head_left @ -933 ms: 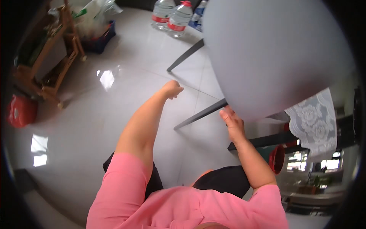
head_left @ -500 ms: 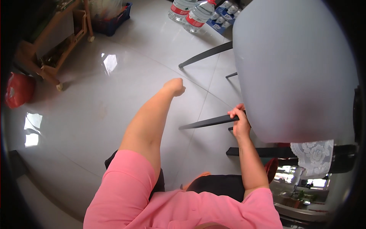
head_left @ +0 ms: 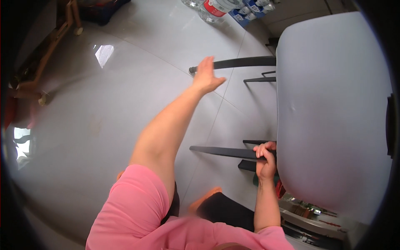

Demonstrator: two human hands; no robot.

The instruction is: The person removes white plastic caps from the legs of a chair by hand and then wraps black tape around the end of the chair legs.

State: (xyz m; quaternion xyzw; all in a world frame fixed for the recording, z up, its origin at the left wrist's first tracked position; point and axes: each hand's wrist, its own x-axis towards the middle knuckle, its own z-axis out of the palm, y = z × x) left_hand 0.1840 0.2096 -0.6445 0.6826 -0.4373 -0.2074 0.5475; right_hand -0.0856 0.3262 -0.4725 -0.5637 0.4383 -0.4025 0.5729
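To my right is a chair with a smooth grey seat [head_left: 333, 100] and slim dark legs. My right hand [head_left: 266, 164] is closed around the top of its near leg [head_left: 221, 151], close under the seat's edge. Out ahead, my left hand [head_left: 206, 78] has its fingers spread and holds nothing. It is beside the lower end of the far leg [head_left: 246, 62]; I cannot tell if it touches that leg. The seat partly hides the chair's other legs.
At the back stand large clear water bottles [head_left: 214, 9] beside a blue-wrapped pack [head_left: 250, 12]. A wooden cart [head_left: 54, 46] on castors is at the far left. My orange-shod foot [head_left: 206, 198] is on the shiny tiled floor [head_left: 112, 108].
My left hand has moved forward and its fingers have opened out near the far leg. The seat and my right hand on the leg now appear lower in view; the white lace cloth is out of sight.
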